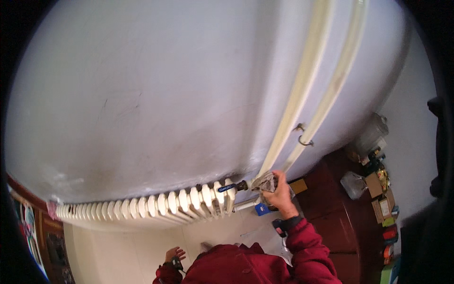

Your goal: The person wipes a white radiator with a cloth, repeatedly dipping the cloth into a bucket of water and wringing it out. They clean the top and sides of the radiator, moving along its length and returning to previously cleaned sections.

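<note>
My right hand grips a crumpled greyish cloth, pressed around the lower part of a cream heating pipe. Beside the cloth sits a valve with a blue lever handle, at the end of a cream sectional radiator. A second cream pipe runs parallel on the right, with a metal bracket around it. Low at the left of my body hangs my left hand, fingers apart and holding nothing. The cloth hides the pipe joint behind it.
A dark red wooden cabinet stands on the right, with a plastic bag and small cardboard boxes along its far side. A blue box lies below the pipes. Dark smudges mark the wall above the radiator. Shelving stands at the left.
</note>
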`<state>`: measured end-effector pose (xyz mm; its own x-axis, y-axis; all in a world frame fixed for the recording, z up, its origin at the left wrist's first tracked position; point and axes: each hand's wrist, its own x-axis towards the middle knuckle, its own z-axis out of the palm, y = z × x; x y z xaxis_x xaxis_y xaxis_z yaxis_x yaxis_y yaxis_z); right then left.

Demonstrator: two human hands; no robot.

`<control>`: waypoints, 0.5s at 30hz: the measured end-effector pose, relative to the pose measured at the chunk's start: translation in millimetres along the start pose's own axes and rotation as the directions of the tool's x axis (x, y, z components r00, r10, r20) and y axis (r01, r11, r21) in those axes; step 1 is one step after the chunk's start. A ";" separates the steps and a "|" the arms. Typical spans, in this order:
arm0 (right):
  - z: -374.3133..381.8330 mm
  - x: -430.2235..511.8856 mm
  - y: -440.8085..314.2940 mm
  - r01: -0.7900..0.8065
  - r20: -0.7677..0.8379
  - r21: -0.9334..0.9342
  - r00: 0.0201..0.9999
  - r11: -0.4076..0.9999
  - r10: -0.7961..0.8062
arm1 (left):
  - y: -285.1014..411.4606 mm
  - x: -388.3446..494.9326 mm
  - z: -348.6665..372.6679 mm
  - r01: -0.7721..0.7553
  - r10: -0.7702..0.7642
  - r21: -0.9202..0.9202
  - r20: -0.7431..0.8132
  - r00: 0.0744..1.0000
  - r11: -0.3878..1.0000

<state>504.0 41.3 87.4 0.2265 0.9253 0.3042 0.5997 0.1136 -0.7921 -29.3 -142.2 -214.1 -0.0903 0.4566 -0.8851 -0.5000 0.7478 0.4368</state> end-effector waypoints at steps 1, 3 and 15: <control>-18.7 2.7 -28.4 0.184 0.006 -0.070 0.983 0.980 -0.184 | -3.7 -8.9 2.6 -0.066 0.064 0.082 0.020 0.998 0.994; -51.1 28.3 -86.3 0.599 -0.025 -0.249 0.782 0.761 -0.623 | -4.2 -17.6 8.4 -0.012 0.012 0.041 0.004 1.000 0.999; 47.7 25.3 -10.5 0.570 0.638 -0.421 0.739 0.706 -0.215 | -41.0 -59.1 -21.2 0.027 -0.021 -0.166 0.039 0.999 0.986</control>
<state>466.8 80.7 78.2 -0.4517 0.8903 0.0577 0.8756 0.4548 -0.1629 -21.8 -210.0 -183.1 -0.0467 0.4591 -0.8872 -0.6382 0.6696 0.3801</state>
